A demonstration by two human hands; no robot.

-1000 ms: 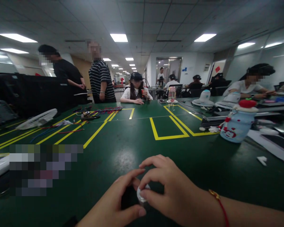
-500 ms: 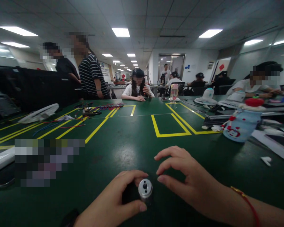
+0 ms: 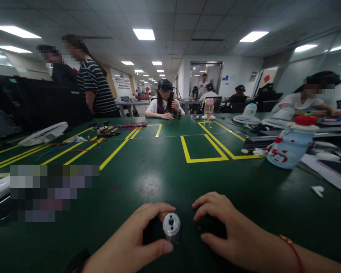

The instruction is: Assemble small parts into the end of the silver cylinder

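Upright silver cylinder [image 3: 171,226] within the left hand [image 3: 132,236], lightly clasped; right hand [image 3: 239,228] near, half-unfurled, its hold unclear.

On the near part of the worktop [image 3: 147,159], a cylinder [image 3: 171,226] stands between the left hand [image 3: 136,233] and the right hand [image 3: 233,231], closer to the left. Beyond, wires [image 3: 132,129] lie on the left and a bottle [image 3: 291,148] on the right, with a fan [image 3: 283,114] behind it.

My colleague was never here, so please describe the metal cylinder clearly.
On the green table, find the left hand and right hand in the foreground. Between them stands the metal cylinder, set apart by its round silver top with dark holes.
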